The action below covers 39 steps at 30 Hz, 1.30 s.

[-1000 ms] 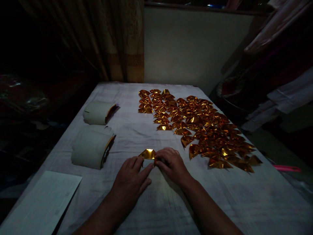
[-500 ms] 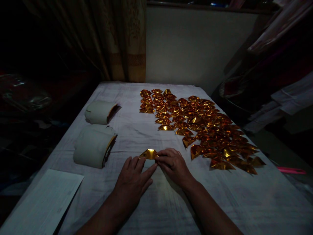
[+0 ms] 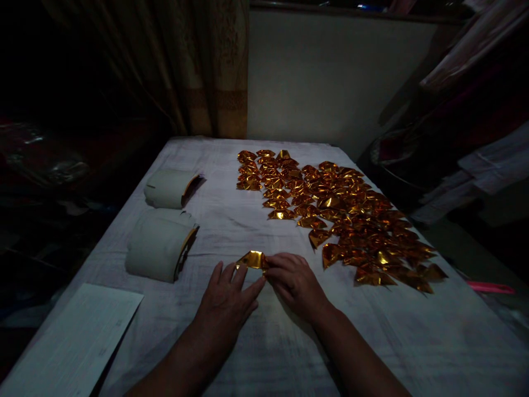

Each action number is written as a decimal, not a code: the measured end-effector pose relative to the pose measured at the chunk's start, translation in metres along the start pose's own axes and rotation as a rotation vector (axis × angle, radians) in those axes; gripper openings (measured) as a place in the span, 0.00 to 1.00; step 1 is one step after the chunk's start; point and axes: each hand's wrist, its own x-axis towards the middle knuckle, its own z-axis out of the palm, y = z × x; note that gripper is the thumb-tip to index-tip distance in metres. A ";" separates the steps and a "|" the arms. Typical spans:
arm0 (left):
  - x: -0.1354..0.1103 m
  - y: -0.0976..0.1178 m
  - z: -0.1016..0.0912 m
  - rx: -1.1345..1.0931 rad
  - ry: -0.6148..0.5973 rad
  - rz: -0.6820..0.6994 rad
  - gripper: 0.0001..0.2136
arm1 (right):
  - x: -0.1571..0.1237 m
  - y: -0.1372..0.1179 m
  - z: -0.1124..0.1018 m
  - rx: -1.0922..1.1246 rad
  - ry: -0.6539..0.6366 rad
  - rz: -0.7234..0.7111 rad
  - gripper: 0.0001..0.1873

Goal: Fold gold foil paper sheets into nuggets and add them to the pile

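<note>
A small piece of gold foil paper (image 3: 253,259), partly folded, lies on the cloth-covered table in front of me. My left hand (image 3: 227,292) rests palm down with its fingers spread, fingertips touching the paper's left corner and near edge. At the right end, my right hand (image 3: 291,278) pinches the paper between thumb and fingers. The folds under my fingertips are partly hidden. To the right and beyond spreads a group of finished-looking folded gold foil pieces (image 3: 330,204), lying close together in rows.
Two curved stacks of pale-backed sheets (image 3: 161,248) (image 3: 171,187) sit on the left of the table (image 3: 223,215). A flat white sheet (image 3: 78,336) lies near the left front edge. Behind are a curtain (image 3: 227,66) and a wall; a pink object (image 3: 491,287) is beyond the right edge.
Both hands stay around the same gold paper, with only slight finger movement. The pale flap in front of it shows less than before. The other pieces have not moved.
</note>
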 end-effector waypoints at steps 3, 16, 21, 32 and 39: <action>0.000 0.000 0.000 -0.002 0.004 -0.008 0.21 | -0.005 -0.001 -0.004 -0.083 -0.045 -0.060 0.13; 0.000 -0.007 -0.006 -0.049 -0.003 0.057 0.20 | -0.007 -0.003 -0.009 -0.195 -0.035 -0.086 0.14; 0.007 -0.023 -0.010 -0.185 0.022 0.072 0.10 | 0.001 -0.013 -0.004 -0.226 0.034 -0.072 0.10; 0.009 -0.043 -0.006 -0.340 0.159 0.040 0.10 | 0.006 -0.014 -0.006 -0.178 -0.034 -0.061 0.14; 0.012 -0.044 -0.006 -0.394 0.140 0.031 0.08 | 0.015 -0.012 -0.005 -0.189 -0.082 -0.048 0.11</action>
